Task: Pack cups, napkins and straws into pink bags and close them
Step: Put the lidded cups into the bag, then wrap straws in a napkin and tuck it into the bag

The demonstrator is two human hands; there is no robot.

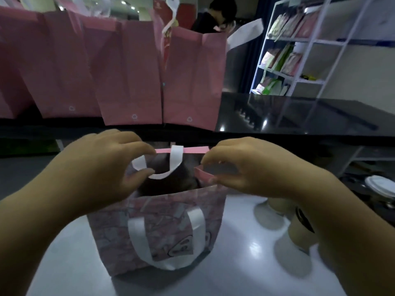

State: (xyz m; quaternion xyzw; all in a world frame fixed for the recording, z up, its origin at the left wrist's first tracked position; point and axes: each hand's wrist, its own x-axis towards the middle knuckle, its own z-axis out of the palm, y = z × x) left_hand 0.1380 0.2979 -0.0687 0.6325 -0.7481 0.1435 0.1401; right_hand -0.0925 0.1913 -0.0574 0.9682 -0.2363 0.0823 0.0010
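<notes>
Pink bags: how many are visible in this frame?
5. The patterned bag stands open on the white table in front. Four plain ones line the dark counter behind: far-left bag, second bag, third bag, fourth bag. More may be hidden past the left edge.

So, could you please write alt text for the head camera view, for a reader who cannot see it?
The left hand and the right hand pinch the top rim of a patterned pink bag on a pale table, holding it open. Plain pink bags line the dark counter behind; paper cups stand beside the bag.
</notes>
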